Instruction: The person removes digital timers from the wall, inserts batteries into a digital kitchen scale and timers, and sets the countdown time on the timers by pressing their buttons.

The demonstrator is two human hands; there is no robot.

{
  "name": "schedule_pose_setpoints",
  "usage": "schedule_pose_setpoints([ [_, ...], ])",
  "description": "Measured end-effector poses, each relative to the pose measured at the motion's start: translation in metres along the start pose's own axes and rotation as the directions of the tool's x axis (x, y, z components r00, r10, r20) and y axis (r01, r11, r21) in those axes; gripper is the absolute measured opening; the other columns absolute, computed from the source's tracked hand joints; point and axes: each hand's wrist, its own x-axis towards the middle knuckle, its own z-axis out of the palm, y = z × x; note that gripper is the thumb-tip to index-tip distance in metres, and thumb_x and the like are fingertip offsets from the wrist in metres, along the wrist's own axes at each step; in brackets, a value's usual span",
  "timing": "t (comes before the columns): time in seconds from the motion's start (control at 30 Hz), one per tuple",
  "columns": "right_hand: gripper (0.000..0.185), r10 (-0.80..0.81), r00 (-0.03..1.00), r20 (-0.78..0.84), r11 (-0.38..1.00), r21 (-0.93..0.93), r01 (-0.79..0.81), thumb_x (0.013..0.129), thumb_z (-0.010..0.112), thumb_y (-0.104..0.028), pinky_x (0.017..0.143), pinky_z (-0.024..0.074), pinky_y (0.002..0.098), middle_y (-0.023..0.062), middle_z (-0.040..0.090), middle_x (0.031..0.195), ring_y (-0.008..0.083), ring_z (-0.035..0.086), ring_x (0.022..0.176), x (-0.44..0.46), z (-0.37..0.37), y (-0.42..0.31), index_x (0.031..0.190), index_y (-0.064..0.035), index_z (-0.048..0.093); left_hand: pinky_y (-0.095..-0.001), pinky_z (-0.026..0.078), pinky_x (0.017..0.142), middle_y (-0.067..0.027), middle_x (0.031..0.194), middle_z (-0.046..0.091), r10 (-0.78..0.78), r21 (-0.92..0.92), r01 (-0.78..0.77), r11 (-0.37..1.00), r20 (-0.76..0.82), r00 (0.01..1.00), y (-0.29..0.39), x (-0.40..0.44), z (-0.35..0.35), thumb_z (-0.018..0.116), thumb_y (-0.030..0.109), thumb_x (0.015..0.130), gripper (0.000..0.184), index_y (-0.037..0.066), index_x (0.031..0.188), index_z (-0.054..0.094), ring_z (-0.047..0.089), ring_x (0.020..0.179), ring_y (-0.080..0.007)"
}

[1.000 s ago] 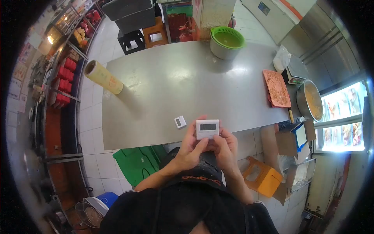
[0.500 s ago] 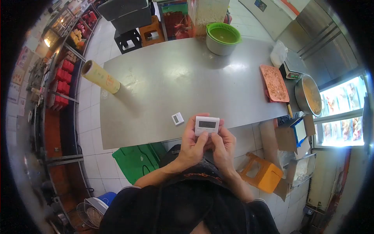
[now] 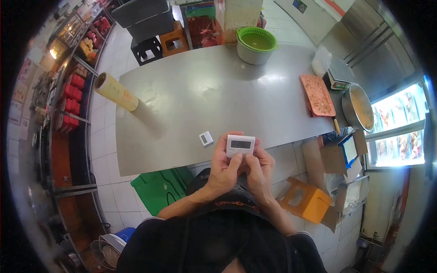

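Note:
A white digital timer [image 3: 240, 144] with a dark display is held between my two hands, near the front edge of the steel table. My left hand [image 3: 223, 168] grips its left side, thumb on the lower front. On the other side my right hand [image 3: 260, 168] closes round it, its thumb also at the lower front by the buttons. The digits on the display are too small to read. A second, similar white timer [image 3: 205, 139] lies on the table just left of my hands, untouched.
On the steel table [image 3: 182, 109] stand a roll of plastic wrap [image 3: 116, 93] at left and a green colander in a pale tub [image 3: 256, 45] at the back. A pink cutting board [image 3: 317, 96], a knife, a scale [image 3: 340, 75] and a metal bowl [image 3: 358, 108] are at right. An orange stool [image 3: 306, 201] lies below.
The view has shifted very slightly. Both hands keep the timer in nearly the same place, thumbs still at its lower front.

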Motion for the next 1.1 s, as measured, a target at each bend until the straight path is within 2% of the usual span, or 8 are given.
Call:
schedule_pose_setpoints([
  [0.47, 0.027, 0.027, 1.0, 0.011, 1.0, -0.014, -0.027, 0.096, 0.05, -0.006, 0.08, 0.0514, 0.0274, 0.0073, 0.069, 0.098, 0.0113, 0.063, 0.088, 0.011, -0.003, 0.023, 0.116, 0.0059, 0.063, -0.0313, 0.048, 0.099, -0.0106, 0.121, 0.058, -0.014, -0.025, 0.013, 1.0, -0.035, 0.999, -0.014, 0.008, -0.022, 0.043, -0.002, 0.097, 0.042, 0.005, 0.137, 0.037, 0.059, 0.113, -0.0163],
  [0.53, 0.029, -0.005, 0.999, -0.041, 0.999, -0.052, 0.002, 0.096, 0.049, -0.007, 0.079, 0.0514, 0.0265, 0.0072, 0.069, 0.099, 0.0112, 0.063, 0.089, 0.014, -0.005, 0.029, 0.119, 0.0057, 0.063, -0.0373, 0.05, 0.101, -0.0221, 0.136, 0.055, 0.031, 0.064, -0.032, 0.997, 0.022, 0.999, -0.027, 0.01, -0.032, 0.042, 0.0, 0.098, 0.041, 0.008, 0.138, 0.035, 0.057, 0.123, -0.0248],
  [0.7, 0.028, 0.031, 0.996, -0.079, 0.998, -0.046, -0.035, 0.096, 0.05, -0.005, 0.067, 0.0525, 0.0252, 0.0064, 0.069, 0.094, 0.0098, 0.063, 0.076, 0.03, -0.013, 0.047, 0.117, 0.0064, 0.064, -0.0309, 0.046, 0.1, -0.0094, 0.125, 0.055, -0.121, -0.121, 0.117, 0.986, -0.027, 0.992, -0.026, 0.019, -0.04, 0.046, 0.0, 0.098, 0.042, 0.005, 0.138, 0.037, 0.055, 0.118, -0.0146],
  [0.8, 0.026, 0.027, 1.0, 0.001, 0.922, -0.386, -0.025, 0.094, 0.057, -0.006, 0.073, 0.0576, 0.0297, 0.0107, 0.069, 0.102, 0.0161, 0.069, 0.086, 0.05, -0.017, 0.057, 0.116, 0.0066, 0.064, -0.0327, 0.044, 0.102, -0.0101, 0.13, 0.052, -0.1, -0.13, 0.09, 0.987, -0.072, 0.992, -0.043, 0.036, -0.057, 0.048, 0.004, 0.099, 0.046, 0.006, 0.143, 0.035, 0.053, 0.121, -0.0159],
  [0.87, 0.028, -0.171, 0.972, 0.162, 0.54, -0.81, 0.23, 0.084, 0.069, -0.001, 0.076, 0.0546, 0.0288, 0.0138, 0.07, 0.101, 0.0204, 0.069, 0.087, 0.068, -0.008, 0.065, 0.112, 0.0006, 0.068, -0.035, 0.043, 0.103, -0.0119, 0.134, 0.049, 0.106, 0.145, -0.066, 0.987, -0.287, 0.952, -0.073, 0.049, -0.074, 0.047, 0.012, 0.103, 0.048, 0.007, 0.148, 0.031, 0.053, 0.121, -0.0177],
  [0.9, 0.028, -0.147, 0.977, 0.157, 0.535, -0.818, 0.212, 0.084, 0.069, -0.001, 0.076, 0.0546, 0.0288, 0.0138, 0.07, 0.101, 0.0204, 0.069, 0.087, 0.08, -0.001, 0.071, 0.112, 0.0006, 0.068, -0.035, 0.043, 0.103, -0.0119, 0.134, 0.049, 0.086, 0.131, -0.048, 0.99, -0.302, 0.949, -0.078, 0.057, -0.086, 0.047, 0.012, 0.103, 0.048, 0.007, 0.148, 0.031, 0.053, 0.121, -0.0177],
  [0.97, 0.034, -0.181, 0.888, 0.424, 0.342, -0.819, 0.46, 0.079, 0.074, -0.001, 0.084, 0.0549, 0.033, 0.0156, 0.067, 0.114, 0.0281, 0.068, 0.102, 0.105, 0.012, 0.088, 0.112, -0.0026, 0.069, -0.0412, 0.043, 0.107, -0.0139, 0.144, 0.047, -0.011, -0.198, -0.055, 0.979, -0.318, 0.948, -0.088, 0.08, -0.118, 0.041, 0.043, 0.106, 0.059, 0.011, 0.153, 0.025, 0.054, 0.123, -0.0242],
  [1.1, 0.039, -0.137, 0.864, 0.485, 0.553, -0.686, 0.473, 0.077, 0.075, -0.001, 0.085, 0.0552, 0.0366, 0.0145, 0.066, 0.117, 0.0277, 0.066, 0.101, 0.165, 0.025, 0.125, 0.116, -0.0034, 0.068, -0.0415, 0.045, 0.104, -0.015, 0.137, 0.053, -0.025, -0.437, -0.109, 0.893, -0.29, 0.957, -0.091, 0.119, -0.192, 0.028, 0.062, 0.102, 0.072, 0.009, 0.151, 0.03, 0.058, 0.118, -0.0259],
])
